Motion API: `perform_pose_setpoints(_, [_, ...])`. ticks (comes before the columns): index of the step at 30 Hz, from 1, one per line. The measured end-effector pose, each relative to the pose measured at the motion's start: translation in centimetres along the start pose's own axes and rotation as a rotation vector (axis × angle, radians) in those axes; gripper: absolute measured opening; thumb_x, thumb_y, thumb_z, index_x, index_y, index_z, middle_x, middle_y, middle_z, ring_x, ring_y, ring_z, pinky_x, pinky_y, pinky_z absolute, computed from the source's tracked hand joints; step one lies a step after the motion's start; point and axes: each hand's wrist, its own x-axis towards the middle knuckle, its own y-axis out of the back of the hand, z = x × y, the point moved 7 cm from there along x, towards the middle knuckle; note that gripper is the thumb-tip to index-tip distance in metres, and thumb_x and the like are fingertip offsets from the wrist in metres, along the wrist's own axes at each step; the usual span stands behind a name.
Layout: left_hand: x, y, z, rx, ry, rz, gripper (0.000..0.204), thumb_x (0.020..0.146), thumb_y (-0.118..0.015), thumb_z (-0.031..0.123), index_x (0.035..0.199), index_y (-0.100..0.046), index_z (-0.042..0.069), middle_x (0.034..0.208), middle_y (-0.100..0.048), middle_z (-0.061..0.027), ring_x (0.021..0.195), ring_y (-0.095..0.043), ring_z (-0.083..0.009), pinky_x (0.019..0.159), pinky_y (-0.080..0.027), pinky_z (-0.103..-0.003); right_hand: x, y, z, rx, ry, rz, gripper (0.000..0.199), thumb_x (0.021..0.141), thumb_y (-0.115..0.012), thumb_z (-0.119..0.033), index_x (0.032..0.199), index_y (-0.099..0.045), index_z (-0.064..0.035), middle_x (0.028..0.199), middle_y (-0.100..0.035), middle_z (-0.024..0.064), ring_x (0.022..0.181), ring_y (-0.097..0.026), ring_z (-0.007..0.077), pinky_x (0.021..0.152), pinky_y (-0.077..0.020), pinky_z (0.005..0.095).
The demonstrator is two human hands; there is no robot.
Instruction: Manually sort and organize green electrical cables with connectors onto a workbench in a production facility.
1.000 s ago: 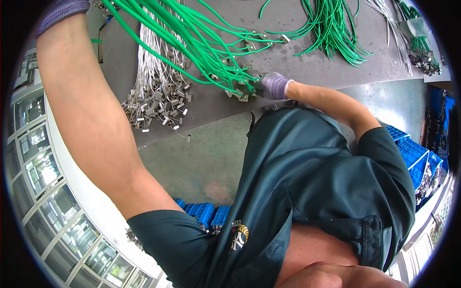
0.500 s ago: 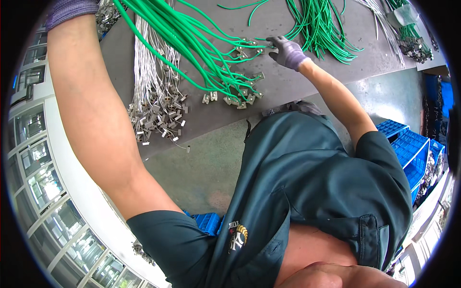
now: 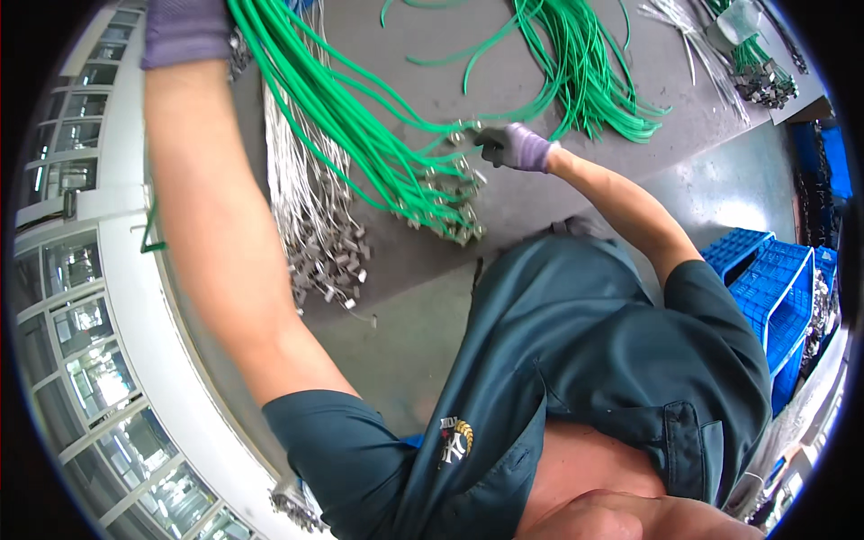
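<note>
My left hand (image 3: 187, 31), in a purple knitted glove, is at the top left. Its fingers lie beyond the picture's edge, so its hold cannot be seen. Beside it a thick bundle of green wires (image 3: 310, 99) slants down to the right across the table. Metal terminals (image 3: 441, 193) cluster at the lower ends of these wires. My right hand (image 3: 517, 147), gloved in purple with dark fingertips, points left at the uppermost terminals. Its fingers look apart, slightly blurred, with nothing plainly held; whether they touch a terminal I cannot tell.
White wires (image 3: 301, 171) with small metal ends (image 3: 328, 261) lie beneath the green bundle on the grey table (image 3: 405, 81). Another green wire bunch (image 3: 585, 72) rests farther right. White strands (image 3: 697, 54) lie at the far right. Blue crates (image 3: 765, 279) stand on the floor at right.
In the picture, my right hand has shifted left and down toward the terminals. My left hand and the green bundle appear farther right and lower; the whole view has shifted too.
</note>
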Motion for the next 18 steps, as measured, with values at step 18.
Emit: perform_pose_setpoints(18, [0.3,-7.4,1.9,0.134,0.092,-0.043,0.034,0.072,-0.071,0.017,0.095,-0.054,-0.001,0.053,-0.047,-0.0037,0.038,-0.043,-0.0141,0.038,-0.033,-0.028,4.0,31.6,-45.0,1.157,0.833,0.245,0.029,0.079,-0.067,-0.020,0.098,-0.058,0.0000,0.082,-0.063,0.0142,0.067,-0.064,0.0239,0.064,-0.0548,0.0369])
